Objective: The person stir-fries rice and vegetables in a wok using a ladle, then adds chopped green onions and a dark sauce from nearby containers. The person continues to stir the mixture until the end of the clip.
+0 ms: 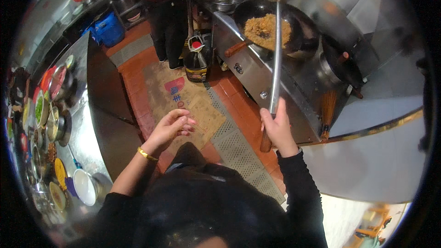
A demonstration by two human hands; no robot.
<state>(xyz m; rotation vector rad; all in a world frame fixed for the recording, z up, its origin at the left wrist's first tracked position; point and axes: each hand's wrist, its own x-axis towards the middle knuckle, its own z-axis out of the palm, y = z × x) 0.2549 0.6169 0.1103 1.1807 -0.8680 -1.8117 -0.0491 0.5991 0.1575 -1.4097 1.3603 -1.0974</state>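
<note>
My right hand (277, 129) grips the wooden end of a long-handled metal ladle (277, 44). The ladle's shaft reaches up across the view, over a dark wok (305, 39) on a steel stove (248, 74), and its bowl end shows near the top edge. A mass of brown, grainy food, probably fried rice (256, 29), lies in the wok. The wok's wooden handle (236, 49) sticks out past the stove's front edge. My left hand (174, 125) is held in the air over the floor, fingers loosely bent and holding nothing, with a gold bracelet (147, 154) at its wrist.
A second wok (344, 63) and a bamboo brush (328, 112) are on the stove's right. At the top stands another person (167, 29), beside a dark oil jug (197, 63). Flattened cardboard (203, 119) covers some floor. Several food bowls crowd the steel counter (84, 134) at left.
</note>
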